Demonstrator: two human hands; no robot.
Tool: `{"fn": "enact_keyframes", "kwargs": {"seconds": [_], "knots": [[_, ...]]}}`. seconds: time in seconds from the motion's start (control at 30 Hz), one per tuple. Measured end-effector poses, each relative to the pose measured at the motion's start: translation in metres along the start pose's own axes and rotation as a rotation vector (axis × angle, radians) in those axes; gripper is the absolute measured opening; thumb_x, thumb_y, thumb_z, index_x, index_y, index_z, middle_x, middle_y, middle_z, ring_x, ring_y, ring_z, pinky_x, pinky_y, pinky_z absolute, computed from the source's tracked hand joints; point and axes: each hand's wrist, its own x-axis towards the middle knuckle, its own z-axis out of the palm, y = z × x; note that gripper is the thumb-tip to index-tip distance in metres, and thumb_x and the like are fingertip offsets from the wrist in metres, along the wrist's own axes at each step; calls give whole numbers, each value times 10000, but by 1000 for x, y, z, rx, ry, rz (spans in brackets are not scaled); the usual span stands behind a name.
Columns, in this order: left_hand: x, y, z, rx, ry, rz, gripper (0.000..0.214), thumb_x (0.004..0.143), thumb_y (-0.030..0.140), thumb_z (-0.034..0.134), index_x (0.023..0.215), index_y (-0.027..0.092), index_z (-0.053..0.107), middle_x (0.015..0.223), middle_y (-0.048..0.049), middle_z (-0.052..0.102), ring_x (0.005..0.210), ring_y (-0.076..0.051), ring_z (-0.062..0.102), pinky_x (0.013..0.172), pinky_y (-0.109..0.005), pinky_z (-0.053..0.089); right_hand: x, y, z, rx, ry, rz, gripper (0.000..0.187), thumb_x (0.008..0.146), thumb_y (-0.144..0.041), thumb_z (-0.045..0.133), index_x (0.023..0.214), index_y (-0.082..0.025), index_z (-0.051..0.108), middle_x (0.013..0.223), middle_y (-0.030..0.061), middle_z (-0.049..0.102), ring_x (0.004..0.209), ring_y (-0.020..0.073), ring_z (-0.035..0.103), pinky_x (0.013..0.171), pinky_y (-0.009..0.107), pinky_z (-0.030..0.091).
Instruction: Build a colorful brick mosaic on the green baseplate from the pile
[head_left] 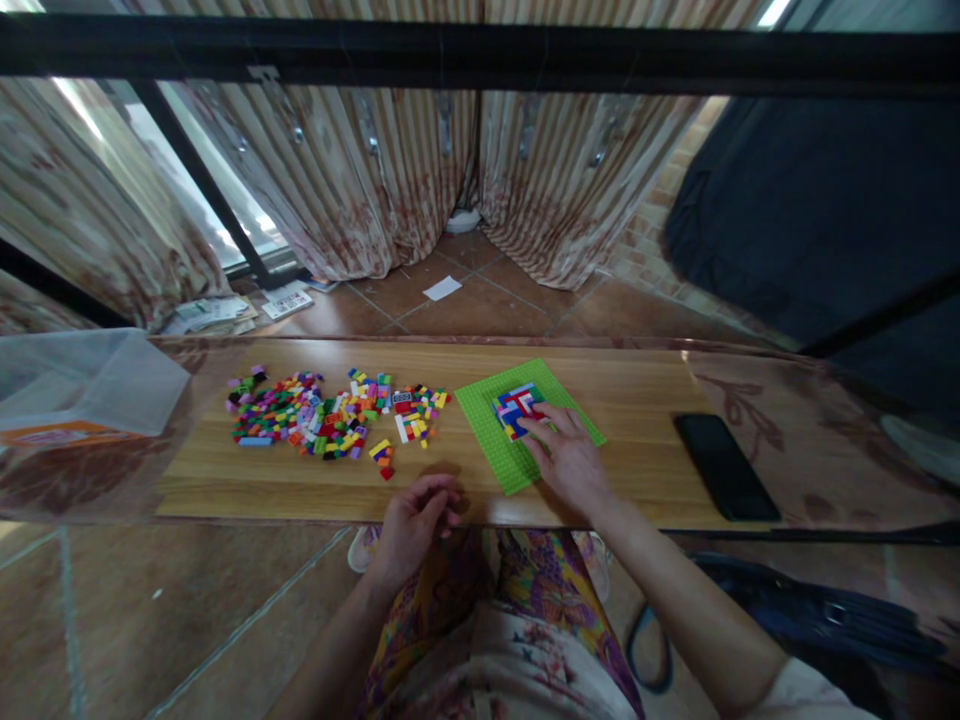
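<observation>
A bright green studded baseplate (487, 420) lies turned at an angle on the bench. Near its middle sits a flat cluster of joined toy bricks (516, 402) in blue, red, white and yellow. My right hand (570, 455) reaches over the plate from the front, fingers stretched out and apart. Its fingertips touch the right side of the cluster and hide part of it. At the bench's front edge, left of the plate, my left hand (420, 515) is closed with curled fingers. Whatever it may hold is hidden. Small loose toy bricks (382, 450) lie just beyond it.
A spread pile of mixed toy bricks (300, 415) covers the bench's left part. At the far left stands a translucent plastic bin (97, 380). A black phone (724, 465) lies at the right. Curtains (360, 190) hang behind; a dark bag (817, 610) is below right.
</observation>
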Motion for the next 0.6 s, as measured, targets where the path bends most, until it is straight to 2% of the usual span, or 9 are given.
{"fn": "enact_keyframes", "kwargs": {"seconds": [0.13, 0.27, 0.6], "knots": [[0, 1, 0, 10, -7, -1, 359, 694, 370, 682, 974, 148, 640, 793, -24, 653, 546, -88, 588, 453, -183, 421, -7, -4, 5, -99, -5, 43, 342, 930, -345, 491, 1215, -238, 646, 1338, 129, 528, 1199, 324, 450, 993, 520, 401], [1, -1, 0, 11, 2, 7, 361, 688, 387, 687, 960, 154, 644, 788, -22, 653, 540, -89, 586, 449, -185, 421, -9, 0, 7, -92, -4, 54, 357, 933, -360, 484, 1241, -257, 631, 1353, 123, 523, 1214, 335, 434, 997, 543, 387], [1, -1, 0, 23, 6, 3, 381, 688, 389, 686, 981, 152, 632, 800, -22, 655, 550, -93, 594, 456, -188, 429, -15, 4, 21, -54, 77, 49, 349, 950, -306, 449, 1243, -261, 632, 1355, 109, 498, 1207, 297, 432, 1008, 524, 404]]}}
